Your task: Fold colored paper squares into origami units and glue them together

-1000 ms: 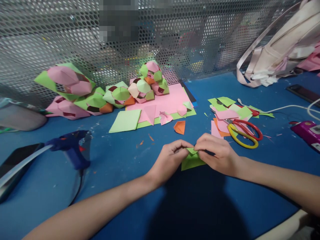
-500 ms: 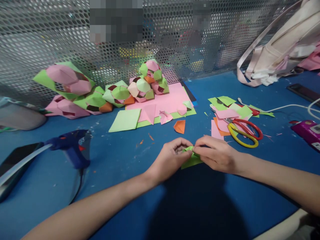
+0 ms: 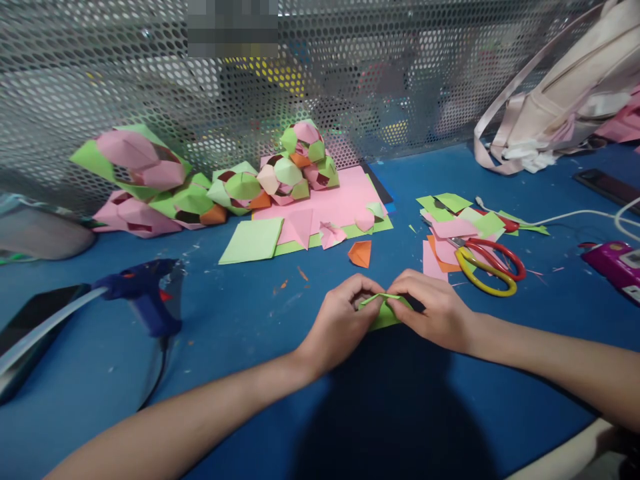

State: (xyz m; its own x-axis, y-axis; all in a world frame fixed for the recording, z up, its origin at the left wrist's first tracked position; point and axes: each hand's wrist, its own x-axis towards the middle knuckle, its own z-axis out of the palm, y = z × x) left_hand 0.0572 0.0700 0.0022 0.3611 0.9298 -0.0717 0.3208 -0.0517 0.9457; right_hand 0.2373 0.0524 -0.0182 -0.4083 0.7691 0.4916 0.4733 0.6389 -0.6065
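A piece of green paper is held low over the blue table, with a folded edge along its top. My left hand pinches its left side between thumb and fingers. On the right side, my right hand grips the same paper, fingertips close to those of the left. Part of the paper is hidden behind the fingers. Just beyond the hands lies a small folded orange paper piece. Scissors with red and yellow handles rest to the right, on paper scraps.
Paper ball shapes in pink and green line the perforated metal screen. Pale green sheets and pink sheets lie before them. At left is a blue glue gun; at right, a purple item, a phone and a bag.
My right hand's fingers have shifted along the green paper's top edge and now hold it from the right. A straight folded edge now shows between both hands.
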